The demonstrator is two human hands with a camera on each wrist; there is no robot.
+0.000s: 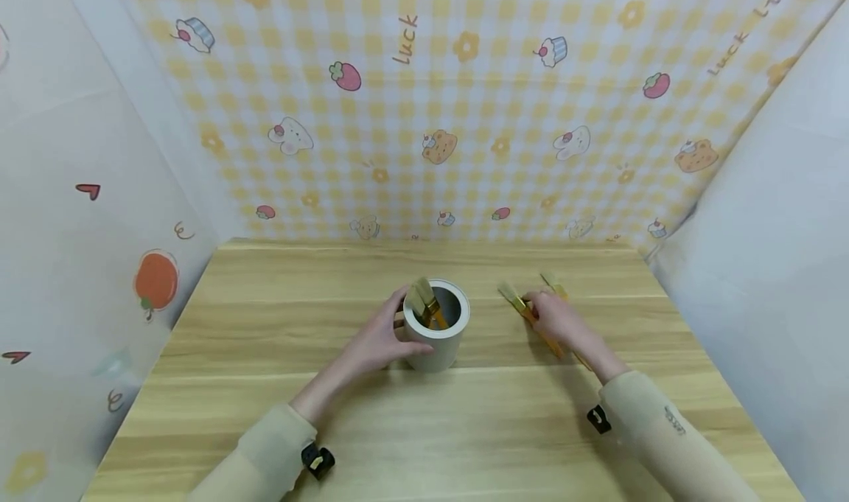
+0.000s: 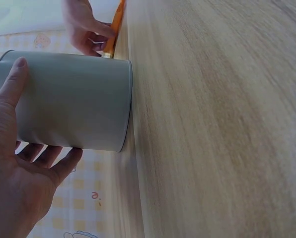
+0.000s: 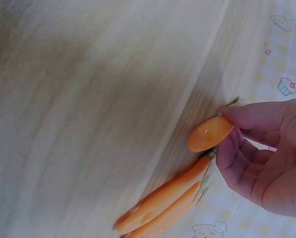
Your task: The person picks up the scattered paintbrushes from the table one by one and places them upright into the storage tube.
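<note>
A light grey cylindrical canister [image 1: 431, 354] stands upright on the table, and in the left wrist view its smooth side fills the left half. My left hand [image 1: 381, 336] grips it from the left, thumb across the front and fingers round the far side. Paintbrushes [image 1: 424, 299] lean inside it, pale bristles up, their lower parts hidden by the wall. To the right, my right hand [image 1: 553, 318] pinches the orange handle of a paintbrush [image 3: 210, 134] between thumb and fingers. Two more orange-handled paintbrushes [image 3: 163, 203] lie beside that hand in the right wrist view.
The wood-grain table [image 1: 398, 428] ends at the back against a yellow checked cloth [image 1: 398, 119] with printed cartoons. White sheets hang at the left [image 1: 86, 266] and right [image 1: 783, 229] sides. A black strap fitting [image 1: 317, 460] hangs below the left sleeve.
</note>
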